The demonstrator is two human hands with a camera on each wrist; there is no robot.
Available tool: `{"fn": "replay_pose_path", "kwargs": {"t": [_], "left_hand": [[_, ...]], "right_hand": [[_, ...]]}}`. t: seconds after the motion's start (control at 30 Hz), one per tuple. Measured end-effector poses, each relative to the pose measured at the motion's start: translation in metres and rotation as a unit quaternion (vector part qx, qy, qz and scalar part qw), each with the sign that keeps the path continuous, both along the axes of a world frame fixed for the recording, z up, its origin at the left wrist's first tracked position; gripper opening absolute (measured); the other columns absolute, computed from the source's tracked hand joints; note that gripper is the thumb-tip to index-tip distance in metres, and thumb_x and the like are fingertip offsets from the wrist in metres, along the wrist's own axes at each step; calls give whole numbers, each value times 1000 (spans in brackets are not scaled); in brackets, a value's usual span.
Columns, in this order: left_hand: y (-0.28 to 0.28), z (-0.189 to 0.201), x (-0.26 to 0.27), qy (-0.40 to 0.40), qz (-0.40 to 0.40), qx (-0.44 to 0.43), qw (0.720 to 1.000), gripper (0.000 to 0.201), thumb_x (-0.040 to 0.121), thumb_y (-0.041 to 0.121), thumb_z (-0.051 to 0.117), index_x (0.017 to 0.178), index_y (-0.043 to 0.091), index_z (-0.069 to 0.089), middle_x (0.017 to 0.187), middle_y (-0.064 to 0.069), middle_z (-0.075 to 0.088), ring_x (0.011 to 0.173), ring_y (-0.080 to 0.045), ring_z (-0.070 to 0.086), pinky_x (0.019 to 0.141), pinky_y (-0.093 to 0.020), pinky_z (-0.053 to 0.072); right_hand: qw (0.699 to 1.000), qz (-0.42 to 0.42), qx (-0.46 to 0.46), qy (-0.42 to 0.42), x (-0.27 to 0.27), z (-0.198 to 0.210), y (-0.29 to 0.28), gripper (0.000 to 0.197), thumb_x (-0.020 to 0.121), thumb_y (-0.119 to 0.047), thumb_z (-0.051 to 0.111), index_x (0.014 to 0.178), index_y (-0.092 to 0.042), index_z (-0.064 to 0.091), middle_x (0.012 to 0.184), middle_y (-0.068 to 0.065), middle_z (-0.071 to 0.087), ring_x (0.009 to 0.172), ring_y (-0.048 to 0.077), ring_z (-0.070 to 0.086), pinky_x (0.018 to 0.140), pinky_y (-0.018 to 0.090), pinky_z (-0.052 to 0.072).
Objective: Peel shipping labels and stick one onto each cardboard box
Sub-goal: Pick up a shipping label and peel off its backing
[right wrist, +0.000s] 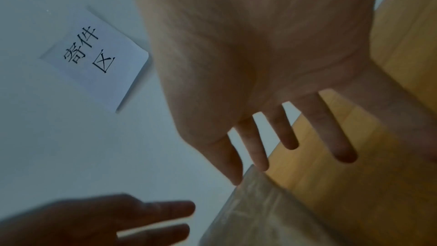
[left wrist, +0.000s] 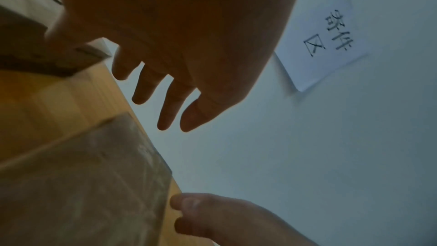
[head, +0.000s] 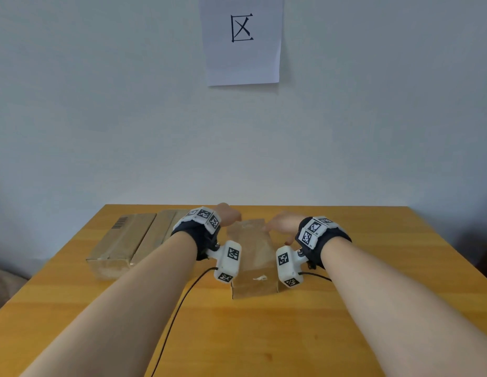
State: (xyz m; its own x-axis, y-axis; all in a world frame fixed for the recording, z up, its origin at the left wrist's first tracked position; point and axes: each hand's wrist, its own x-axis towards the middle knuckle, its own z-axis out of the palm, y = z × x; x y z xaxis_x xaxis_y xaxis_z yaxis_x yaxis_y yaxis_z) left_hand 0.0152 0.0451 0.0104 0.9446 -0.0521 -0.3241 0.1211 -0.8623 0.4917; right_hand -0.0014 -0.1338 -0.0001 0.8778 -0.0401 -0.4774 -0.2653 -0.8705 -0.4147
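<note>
Three cardboard boxes sit on my one wooden table [head: 373,308]: the centre box [head: 253,257], and the far-left box [head: 119,243] side by side with the second left box [head: 160,235]. One paper sign [head: 241,39] hangs on the wall. My two hands, left hand [head: 228,215] and right hand [head: 283,223], each carry one wrist camera rig.

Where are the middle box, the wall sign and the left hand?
middle box [head: 251,254], head view, its taped top face.
wall sign [head: 241,39], head view, the sheet's centre.
left hand [head: 228,214], head view, back of the hand.
</note>
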Motion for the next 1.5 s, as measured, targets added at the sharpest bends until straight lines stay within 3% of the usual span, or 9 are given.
{"fn": "replay_pose_path", "kwargs": {"t": [0.1, 0.2, 0.33, 0.87, 1.0, 1.1, 1.2, 1.33, 1.5], "left_hand": [[-29, -4, 1, 6, -22, -19, 1000, 40, 102, 30, 56, 131, 1, 57, 131, -15, 58, 121, -34, 57, 90, -35, 43], [-59, -4, -6, 8, -45, -29, 999, 33, 103, 29, 56, 125, 4, 56, 110, -9, 54, 102, -27, 54, 81, -31, 42], [-89, -9, -11, 8, -85, -13, 996, 42, 103, 28, 57, 135, 0, 57, 119, -10, 57, 101, -23, 49, 81, -31, 41], [-121, -18, -14, -10, -109, -26, 994, 13, 102, 27, 57, 108, 16, 58, 99, -2, 55, 93, -22, 52, 62, -20, 36], [-126, -19, -14, -6, -116, -42, 992, 24, 102, 27, 57, 120, 13, 65, 107, -3, 56, 100, -23, 52, 82, -29, 41], [-131, -21, -14, 3, -118, -51, 992, 30, 102, 29, 58, 123, 10, 68, 113, -4, 57, 101, -22, 53, 87, -30, 38], [-136, -24, -14, 20, -130, -60, 990, 36, 102, 32, 58, 126, 7, 68, 126, -7, 66, 111, -23, 59, 92, -31, 42], [-141, -24, -18, 41, -144, -52, 987, 45, 102, 35, 57, 141, 12, 61, 143, -9, 60, 132, -28, 54, 100, -35, 43], [-138, -23, -19, 47, -159, -60, 984, 42, 104, 34, 55, 139, 12, 62, 138, -8, 64, 119, -23, 57, 90, -30, 41]], "right_hand": [[994, 25, -108, 8, 27, -39, -40, 67, 94, -55, 61, 143, -10, 56, 142, 12, 59, 127, 34, 59, 102, 38, 49], [975, 56, -196, 82, 84, -116, -109, 110, 52, -92, 57, 134, -20, 65, 130, 12, 66, 111, 40, 64, 100, 53, 52], [974, 1, -205, 99, -29, -34, -90, 52, 110, -37, 43, 151, -6, 47, 155, 12, 48, 140, 31, 48, 111, 35, 41], [998, -17, -28, 54, -29, -51, -114, 71, 105, -54, 47, 160, -11, 33, 165, 10, 35, 144, 32, 45, 115, 41, 37], [999, -38, 8, -1, -26, -45, -119, 53, 111, -35, 41, 157, -8, 39, 161, 13, 39, 143, 31, 44, 110, 35, 39], [998, -49, -28, -6, -24, -51, -132, 37, 110, -25, 40, 122, 1, 64, 128, 17, 63, 112, 30, 63, 90, 35, 52], [993, -105, -51, 0, -26, -66, -145, 33, 107, -26, 46, 77, -11, 51, 76, 2, 49, 63, 15, 45, 55, 25, 34], [992, -70, -89, 60, -36, -64, -147, 24, 106, -31, 48, 102, -11, 61, 91, 1, 63, 68, 15, 50, 60, 26, 37], [995, -26, -55, 77, -26, -72, -141, 41, 98, -51, 55, 118, -16, 62, 133, 9, 67, 102, 23, 62, 82, 34, 48]]}}
